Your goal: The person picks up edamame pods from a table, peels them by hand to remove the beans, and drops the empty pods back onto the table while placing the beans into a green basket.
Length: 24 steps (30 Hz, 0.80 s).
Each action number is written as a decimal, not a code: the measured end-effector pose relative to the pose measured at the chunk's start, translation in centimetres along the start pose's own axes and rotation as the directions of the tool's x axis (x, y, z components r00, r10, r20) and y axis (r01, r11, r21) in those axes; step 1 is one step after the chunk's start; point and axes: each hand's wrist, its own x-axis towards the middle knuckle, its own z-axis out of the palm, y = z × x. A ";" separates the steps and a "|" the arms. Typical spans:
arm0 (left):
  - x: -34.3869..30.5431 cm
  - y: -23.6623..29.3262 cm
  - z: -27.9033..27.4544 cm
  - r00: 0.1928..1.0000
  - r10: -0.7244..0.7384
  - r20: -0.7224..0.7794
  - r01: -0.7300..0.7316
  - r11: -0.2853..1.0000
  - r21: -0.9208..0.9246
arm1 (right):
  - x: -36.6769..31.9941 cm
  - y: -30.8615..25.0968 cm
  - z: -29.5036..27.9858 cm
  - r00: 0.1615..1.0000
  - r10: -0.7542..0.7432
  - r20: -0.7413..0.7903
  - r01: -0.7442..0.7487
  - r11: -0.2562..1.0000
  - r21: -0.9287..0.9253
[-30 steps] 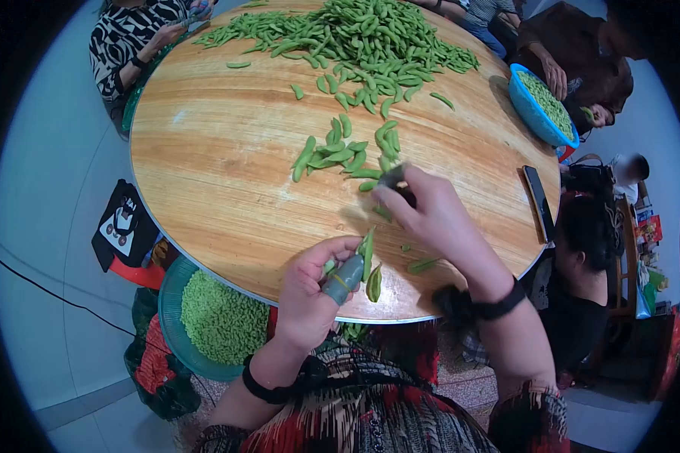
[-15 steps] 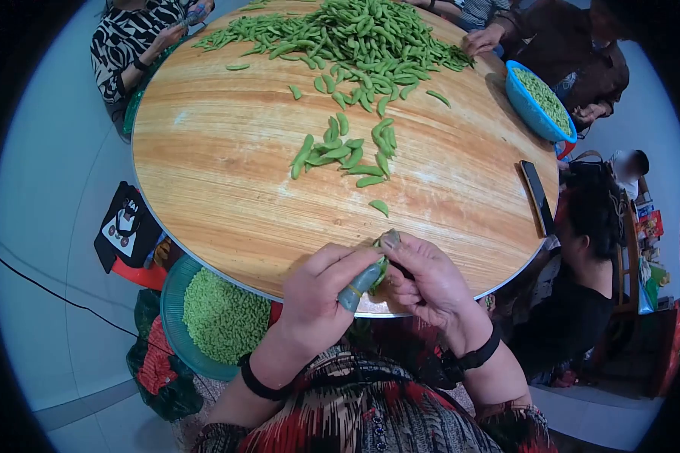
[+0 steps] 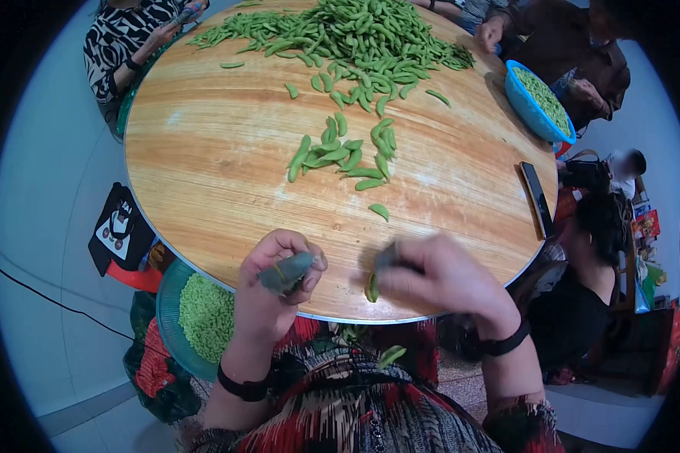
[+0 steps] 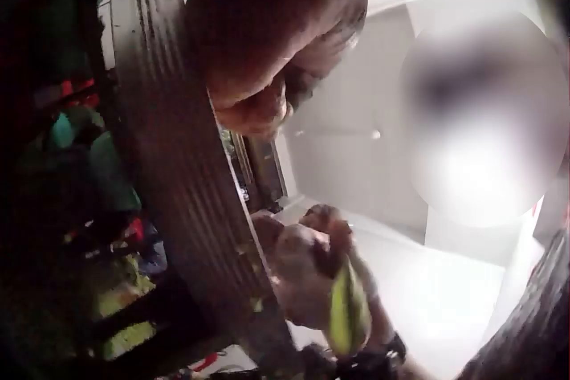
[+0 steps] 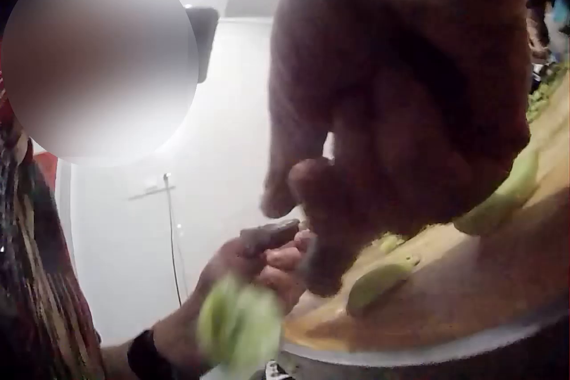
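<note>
My left hand (image 3: pixel 268 287) is above the table's near edge, fingers curled in around a thumb in a grey cover with a yellow band; the palm is hidden. To its right, my right hand (image 3: pixel 449 278), blurred, has loosely bent fingers with a gap between thumb and forefinger in the right wrist view. Close by its fingertips, a split pod (image 3: pixel 372 288) lies on the table. Another green pod (image 3: pixel 391 356) is in the air below the table edge, in front of the patterned clothing; the left wrist view shows this pod (image 4: pixel 349 313) split along its length.
A small group of bean pods (image 3: pixel 329 155) lies mid-table, with a large heap (image 3: pixel 370 38) behind. A blue bowl (image 3: pixel 533 106) of shelled beans and a phone (image 3: pixel 536 200) are at right. Below left stands a green basin (image 3: pixel 166 317) of beans. Other people sit around the table.
The right hand reached toward the pods, came back to meet the left hand at a pod, and has now parted rightward. The left hand moved left, and a pod has dropped below the edge.
</note>
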 end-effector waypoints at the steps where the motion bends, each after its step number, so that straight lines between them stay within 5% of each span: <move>1: 0.1 0.1 0.0 0.999 -0.042 0.008 0.043 0.981 -0.189 | 1.1 -1.1 -0.6 0.983 0.104 -0.152 -0.123 0.985 -0.123; 3: 0.4 -0.3 0.3 0.998 -0.056 0.016 0.058 0.978 -0.202 | 3.5 0.7 -0.2 0.940 0.037 -0.338 -0.146 0.941 -0.305; 6: 0.5 -0.7 0.9 0.996 -0.081 0.026 0.084 0.978 -0.192 | 4.4 0.9 0.2 0.972 0.109 -0.208 -0.207 0.819 -0.536; 10: 0.4 -1.0 3.1 0.990 -0.098 -0.103 0.088 0.991 -0.096 | 3.4 1.4 0.6 0.972 -0.028 -0.233 -0.089 0.875 -0.476; 11: 0.4 -1.2 3.3 0.990 -0.094 -0.104 0.084 0.992 -0.096 | 2.7 0.9 0.5 0.981 0.155 -0.116 -0.148 0.987 0.069; 12: 0.5 -1.4 3.5 0.988 -0.141 -0.068 0.135 0.987 -0.086 | 2.1 0.4 0.5 0.966 0.245 0.084 -0.248 0.776 0.579; 13: 0.5 -1.5 3.6 0.981 -0.189 -0.032 0.187 0.980 -0.073 | 1.6 0.1 0.5 0.966 0.244 0.083 -0.246 0.776 0.581; 15: 0.2 -1.9 3.3 0.980 -0.199 -0.007 0.198 0.979 -0.054 | 0.6 -0.3 0.6 0.928 0.276 0.249 -0.357 0.478 0.803; 16: 0.1 -2.1 3.4 0.985 -0.171 0.006 0.171 0.983 -0.066 | 0.3 -0.1 1.0 0.927 0.275 0.256 -0.357 0.428 0.830; 19: -0.1 -2.8 3.6 0.994 -0.112 -0.017 0.110 0.988 -0.107 | -0.6 -0.3 1.8 0.961 0.226 0.158 -0.264 0.591 0.762; 24: -0.5 -2.9 3.4 0.992 -0.071 -0.104 0.063 0.995 -0.075 | -2.2 -1.5 1.5 0.965 0.168 0.203 -0.263 0.587 0.765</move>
